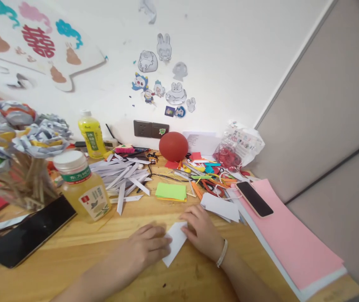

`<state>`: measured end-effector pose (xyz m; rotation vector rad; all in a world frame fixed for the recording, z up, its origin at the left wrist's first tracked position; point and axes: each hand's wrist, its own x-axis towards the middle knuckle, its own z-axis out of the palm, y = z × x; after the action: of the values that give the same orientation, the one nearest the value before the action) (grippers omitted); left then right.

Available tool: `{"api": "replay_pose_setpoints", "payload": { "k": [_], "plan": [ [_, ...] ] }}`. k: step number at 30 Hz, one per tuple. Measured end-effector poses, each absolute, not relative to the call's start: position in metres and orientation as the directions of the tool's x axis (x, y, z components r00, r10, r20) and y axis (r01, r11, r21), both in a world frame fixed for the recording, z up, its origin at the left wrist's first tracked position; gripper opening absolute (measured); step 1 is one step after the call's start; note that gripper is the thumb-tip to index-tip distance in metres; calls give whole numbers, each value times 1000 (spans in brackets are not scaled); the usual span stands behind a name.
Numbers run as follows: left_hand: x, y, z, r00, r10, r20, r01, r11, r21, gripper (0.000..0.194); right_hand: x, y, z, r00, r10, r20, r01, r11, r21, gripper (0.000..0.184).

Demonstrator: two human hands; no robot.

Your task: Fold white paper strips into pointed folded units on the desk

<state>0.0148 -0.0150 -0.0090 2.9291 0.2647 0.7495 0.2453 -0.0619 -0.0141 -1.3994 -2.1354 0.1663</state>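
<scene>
A small white piece of paper [174, 244] lies on the wooden table [110, 260] near its front edge. My left hand [146, 247] rests on the paper's left side with fingers curled down and pressed together on it. On the paper's right side lies my right hand [203, 233], fingers bent and pressing the upper edge; a bracelet is on that wrist. Just beyond my right hand sits a loose stack of white paper sheets [221, 206]. A green and orange pad of paper [171, 191] lies further back.
A tea bottle [83, 188] and a black tablet [30, 235] stand at left, near paper flowers [15, 138]. White paper strips [122, 176], a yellow bottle [91, 134], a red ball [173, 146], coloured scraps, a phone [254, 198] on pink sheets [295, 239] fill the rest.
</scene>
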Motion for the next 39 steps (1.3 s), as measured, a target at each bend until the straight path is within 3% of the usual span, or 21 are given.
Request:
{"api": "replay_pose_setpoints", "payload": {
  "k": [4, 8, 10, 12, 15, 19, 26, 35, 39],
  "plan": [
    [16, -10, -12, 883, 223, 413, 199, -975, 100, 19, 237, -70, -11, -499, 762, 412, 721, 629, -291, 24],
    [17, -11, -8, 858, 256, 446, 201, -965, 168, 20, 227, -67, -20, -553, 677, 486, 732, 673, -107, 12],
    [16, -11, -5, 855, 263, 447, 195, -962, 194, 24, 225, -65, -24, -549, 644, 533, 733, 677, -64, 15],
    [14, -11, -3, 860, 267, 436, 193, -959, 207, 30, 225, -63, -25, -521, 645, 560, 728, 678, -104, 18],
    [10, -9, -4, 869, 290, 401, 213, -951, 226, 34, 230, -62, -25, -438, 708, 555, 704, 653, -277, 15],
    [10, -7, -7, 864, 296, 408, 226, -951, 211, 19, 236, -61, -24, -378, 751, 541, 655, 630, -417, 14],
    [14, -9, -5, 843, 250, 476, 184, -966, 180, 19, 241, -59, -25, -528, 739, 417, 611, 672, -418, 12],
    [14, -10, 1, 905, 186, 383, 128, -977, 172, 22, 241, -58, -22, -575, 760, 304, 598, 643, -478, 4],
    [15, -9, 2, 897, 241, 372, 143, -951, 273, 20, 239, -58, -19, -566, 781, 263, 601, 609, -517, 6]
  ]
}}
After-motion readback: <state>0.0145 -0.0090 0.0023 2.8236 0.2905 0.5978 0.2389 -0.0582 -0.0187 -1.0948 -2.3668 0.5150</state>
